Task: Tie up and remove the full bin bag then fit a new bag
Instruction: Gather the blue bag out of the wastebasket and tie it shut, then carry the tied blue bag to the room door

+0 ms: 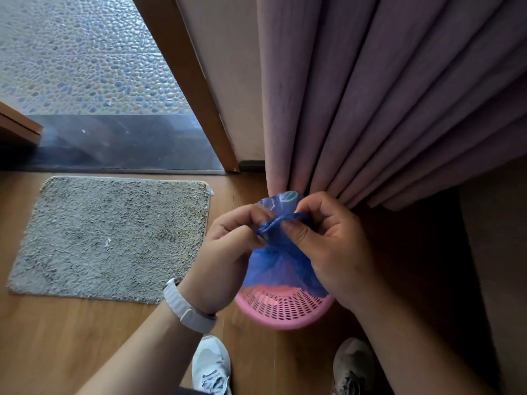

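Blue bin bag sits in pink perforated bin on wooden floor, neck gathered above rim. Left hand and right hand both pinch twisted plastic. Risks: thin film tearing under hard pull; loose knot slipping; light bin tipping toward curtain.

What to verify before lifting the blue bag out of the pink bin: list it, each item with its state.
1. Left hand grips the gathered top of the blue bag: ok.
2. Right hand pinches its twisted strand: ok.
3. Knot finished and tight: cannot tell, the fingers cover it.
4. Bag edges pulled off the rim of the pink bin: ok.
5. Shoes stand apart from the bin: ok.
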Tool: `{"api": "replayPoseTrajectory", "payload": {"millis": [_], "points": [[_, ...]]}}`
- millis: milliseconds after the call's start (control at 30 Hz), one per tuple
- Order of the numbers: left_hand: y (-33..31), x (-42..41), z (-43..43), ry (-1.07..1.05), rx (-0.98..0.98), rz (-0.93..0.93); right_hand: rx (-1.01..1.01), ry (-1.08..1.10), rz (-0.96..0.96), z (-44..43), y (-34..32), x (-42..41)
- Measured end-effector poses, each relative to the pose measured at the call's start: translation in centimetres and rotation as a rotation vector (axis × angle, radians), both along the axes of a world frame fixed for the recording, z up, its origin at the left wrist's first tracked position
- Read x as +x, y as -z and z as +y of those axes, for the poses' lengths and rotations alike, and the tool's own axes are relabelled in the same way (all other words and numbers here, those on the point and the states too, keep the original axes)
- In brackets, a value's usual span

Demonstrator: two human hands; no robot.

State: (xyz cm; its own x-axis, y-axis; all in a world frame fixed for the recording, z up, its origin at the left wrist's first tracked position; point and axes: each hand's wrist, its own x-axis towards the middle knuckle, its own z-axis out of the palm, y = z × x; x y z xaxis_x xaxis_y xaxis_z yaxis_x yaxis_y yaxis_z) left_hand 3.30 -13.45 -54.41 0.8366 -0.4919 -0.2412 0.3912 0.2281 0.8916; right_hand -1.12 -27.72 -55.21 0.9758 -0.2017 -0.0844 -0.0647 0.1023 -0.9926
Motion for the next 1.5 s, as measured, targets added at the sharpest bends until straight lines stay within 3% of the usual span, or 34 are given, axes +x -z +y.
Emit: {"api": "replayPoseTrajectory", "payload": {"millis": [100, 233, 467, 733, 833, 967, 1233, 1500], "points": [[-3.5, 1.0, 0.3, 0.049, -0.079, 0.055, -0.252, 0.013, -0.022, -0.1, -3.3, 0.8], [-9.6, 1.7, 0.0, 0.048, 0.205, -0.155, -0.449, 0.016, -0.087, -1.0, -9.5, 2.1], [-23.6, 2.5, -0.7, 0.016, 0.526, -0.303, -0.479, -0.089, -0.110, -2.2, -23.0, 2.7], [-40.7, -0.1, -0.9, -0.134, 0.118, -0.122, -0.427, -0.213, -0.206, -2.4, -39.2, 1.6], [-45.6, -1.2, -0.8, -0.206, 0.071, -0.176, -0.489, -0.253, -0.302, -2.1, -44.8, 1.5], [-51.3, -1.9, 0.5, -0.286, 0.057, -0.303, -0.726, -0.373, -0.484, -1.9, -50.5, 1.5], [-58.8, -2.5, 6.1, -0.409, 0.029, -0.447, -0.932, -0.423, -0.685, 3.1, -55.2, 1.1], [-61.5, -2.6, 16.5, -0.508, -0.092, -0.398, -0.964, -0.458, -0.746, 14.1, -56.6, 1.5]]}}
